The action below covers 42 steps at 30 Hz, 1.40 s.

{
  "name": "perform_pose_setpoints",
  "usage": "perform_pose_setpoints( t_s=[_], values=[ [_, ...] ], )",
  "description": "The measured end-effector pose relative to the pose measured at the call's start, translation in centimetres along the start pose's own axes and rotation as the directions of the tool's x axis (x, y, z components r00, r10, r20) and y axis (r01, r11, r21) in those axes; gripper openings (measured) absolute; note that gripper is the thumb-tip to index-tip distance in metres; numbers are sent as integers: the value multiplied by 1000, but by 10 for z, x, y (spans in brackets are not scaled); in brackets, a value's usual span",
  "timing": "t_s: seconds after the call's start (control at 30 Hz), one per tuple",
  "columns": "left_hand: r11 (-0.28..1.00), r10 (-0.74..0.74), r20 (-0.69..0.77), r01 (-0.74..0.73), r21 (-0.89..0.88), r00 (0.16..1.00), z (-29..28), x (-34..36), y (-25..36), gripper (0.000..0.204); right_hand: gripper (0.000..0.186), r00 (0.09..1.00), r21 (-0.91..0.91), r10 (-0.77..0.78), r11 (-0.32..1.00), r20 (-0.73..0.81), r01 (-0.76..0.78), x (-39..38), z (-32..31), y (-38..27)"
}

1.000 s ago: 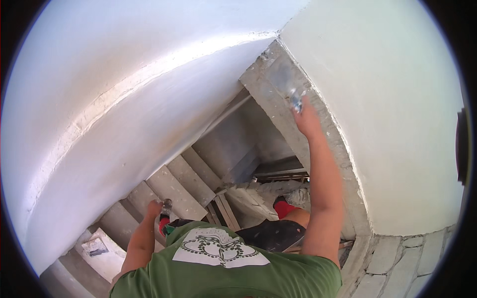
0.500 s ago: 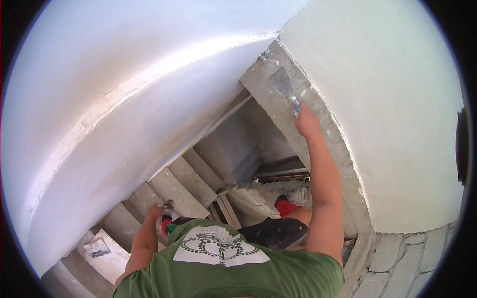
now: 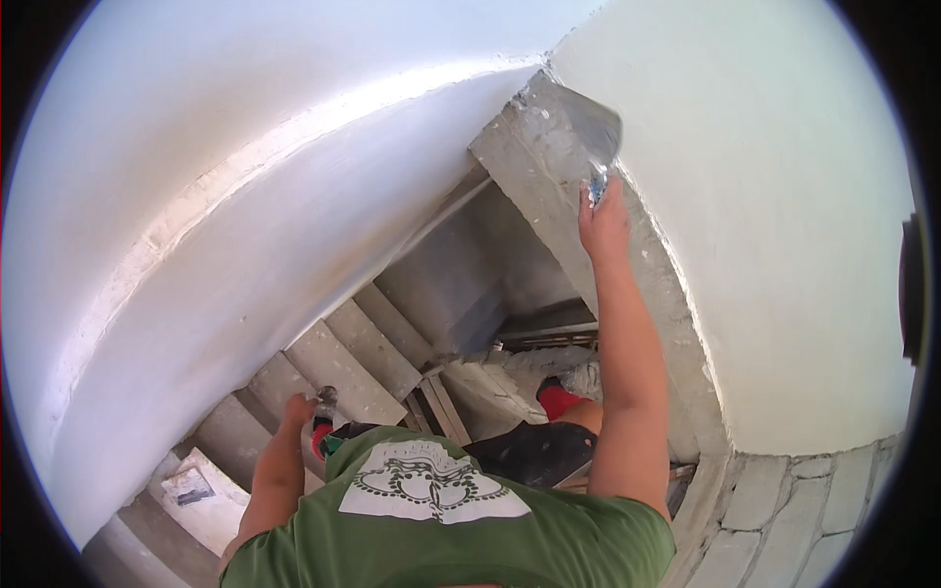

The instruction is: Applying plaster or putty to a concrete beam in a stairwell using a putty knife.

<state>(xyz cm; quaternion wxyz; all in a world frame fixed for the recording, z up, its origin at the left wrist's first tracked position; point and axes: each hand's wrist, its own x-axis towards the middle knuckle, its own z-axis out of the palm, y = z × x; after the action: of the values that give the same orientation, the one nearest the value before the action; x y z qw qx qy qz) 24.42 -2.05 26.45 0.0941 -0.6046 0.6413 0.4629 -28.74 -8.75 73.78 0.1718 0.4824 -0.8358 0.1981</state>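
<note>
We grip a flared metal scraper (image 3: 598, 135) in our right hand (image 3: 605, 223), fingers curled round its handle (image 3: 597, 186), its blade (image 3: 586, 113) over the rough concrete beam (image 3: 534, 147) beside the smooth pale wall (image 3: 765, 225); we cannot tell how our left hand (image 3: 297, 409) holds its fingers.

I cannot see most of the handle (image 3: 598, 184) of the scraper (image 3: 593, 122), which the right hand (image 3: 604, 221) covers near the far end of the concrete ledge (image 3: 534, 157). The left hand (image 3: 297, 410) shows too small for me to tell whether it grips the dark shape (image 3: 326, 395) over a step (image 3: 343, 370). My view cuts off the green shirt (image 3: 446, 554) below and a dark object (image 3: 912, 289) at right.
</note>
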Motion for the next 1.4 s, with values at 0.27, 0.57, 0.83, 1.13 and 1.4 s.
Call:
perform_pose_setpoints(
  t_s=[0.27, 0.57, 0.83, 1.13, 1.4],
  values=[
    [998, 33, 42, -36, 54, 999, 17, 22, -49, 55, 42, 973, -157, -13, 986, 231, 50, 2, -6, 2],
    [998, 50, 115, -55, 36, 992, -3, 21, -10, 50, 34, 915, -272, -75, 942, 396, 195, -16, 14, 38],
    [999, -43, -4, 43, 2, 999, 4, 16, -10, 49, 33, 990, 36, 3, 999, -138, 2, -38, -20, 51],
    [1000, 20, -76, -21, -23, 997, 1, 23, 4, 51, 37, 932, -283, -75, 941, 355, 184, -8, -56, 84],
    [997, 81, -61, -80, 11, 995, 7, 3, 14, 50, 41, 971, -169, -86, 978, 221, 125, 10, -60, 84]
  ],
)
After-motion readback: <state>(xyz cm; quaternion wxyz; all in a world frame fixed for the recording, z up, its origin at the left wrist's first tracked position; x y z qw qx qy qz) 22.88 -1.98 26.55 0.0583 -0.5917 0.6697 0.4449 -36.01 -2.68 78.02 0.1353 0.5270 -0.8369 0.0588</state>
